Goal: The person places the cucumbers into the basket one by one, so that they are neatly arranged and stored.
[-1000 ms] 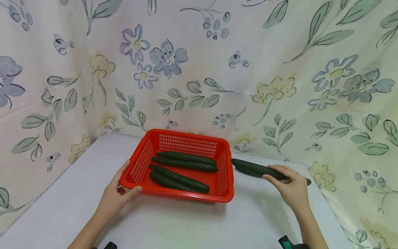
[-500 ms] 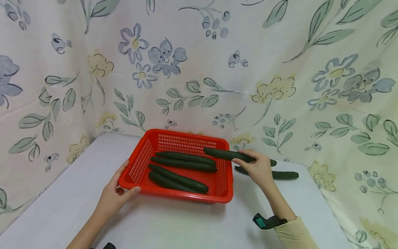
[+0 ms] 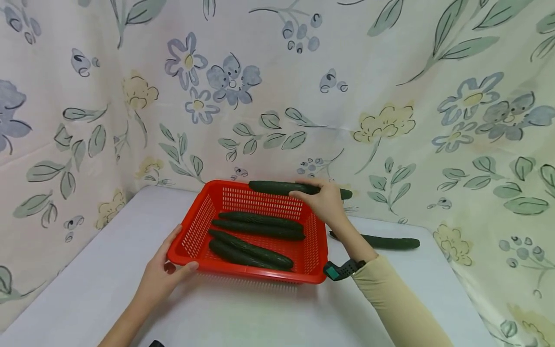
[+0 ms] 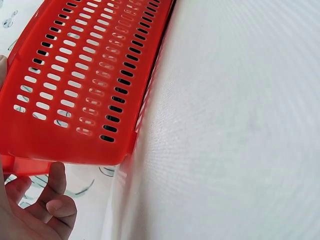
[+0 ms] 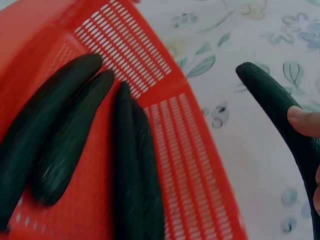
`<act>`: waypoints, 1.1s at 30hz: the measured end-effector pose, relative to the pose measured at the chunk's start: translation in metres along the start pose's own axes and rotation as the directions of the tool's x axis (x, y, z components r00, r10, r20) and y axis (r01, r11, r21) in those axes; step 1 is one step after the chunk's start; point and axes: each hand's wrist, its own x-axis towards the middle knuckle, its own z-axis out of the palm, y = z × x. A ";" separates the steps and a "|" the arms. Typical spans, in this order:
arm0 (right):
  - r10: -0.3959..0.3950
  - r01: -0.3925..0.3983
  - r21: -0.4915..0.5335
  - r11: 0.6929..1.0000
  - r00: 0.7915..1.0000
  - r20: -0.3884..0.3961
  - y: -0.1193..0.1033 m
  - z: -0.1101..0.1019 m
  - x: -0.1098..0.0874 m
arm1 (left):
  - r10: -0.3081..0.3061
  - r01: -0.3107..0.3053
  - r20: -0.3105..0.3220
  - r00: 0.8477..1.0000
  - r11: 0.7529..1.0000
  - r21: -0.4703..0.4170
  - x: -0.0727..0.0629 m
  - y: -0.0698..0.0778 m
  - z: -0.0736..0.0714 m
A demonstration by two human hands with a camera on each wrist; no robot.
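My right hand (image 3: 324, 201) grips a dark green cucumber (image 3: 273, 188) around its middle and holds it in the air by the back rim of a red plastic basket (image 3: 260, 273). In the right wrist view, the held cucumber (image 5: 272, 95) shows outside the basket's edge. My left hand (image 3: 159, 272) holds the basket's near left corner, thumb on the front rim; in the left wrist view, curled fingers (image 4: 57, 180) sit at the rim's edge. Several cucumbers (image 3: 260, 229) lie in two pairs on the basket's floor.
One more cucumber (image 3: 396, 243) lies on the white tabletop (image 3: 243, 318) to the right of the basket, partly hidden by my right forearm. A flowered cloth (image 3: 277, 96) hangs behind the table and along its sides.
My right hand has picked up one of the two cucumbers at the right and carried it leftward and up to the basket's back rim. My left hand stays at the basket's corner.
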 end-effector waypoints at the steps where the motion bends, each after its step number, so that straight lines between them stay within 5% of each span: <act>1: 0.018 -0.018 0.013 1.000 1.000 0.001 -0.003 0.002 0.004 | -0.003 0.003 0.001 1.000 1.000 -0.005 0.000 0.000 0.001; 8: 0.048 -0.048 0.092 0.995 0.999 -0.005 -0.014 0.021 0.024 | 0.014 -0.014 0.002 1.000 0.999 -0.038 0.001 -0.001 0.010; 14: 0.107 -0.097 0.150 0.984 0.992 -0.059 -0.007 0.042 0.022 | 0.034 -0.032 0.025 0.999 0.997 -0.071 0.005 0.001 0.022; 23: 0.208 -0.181 0.241 0.953 0.974 -0.089 -0.002 0.080 0.024 | 0.034 -0.034 0.008 0.999 0.999 -0.032 0.001 0.005 0.008; 33: 0.202 -0.196 0.087 0.977 0.977 -0.065 -0.011 0.105 0.011 | 0.028 -0.028 -0.006 1.000 1.000 -0.014 -0.001 -0.003 0.000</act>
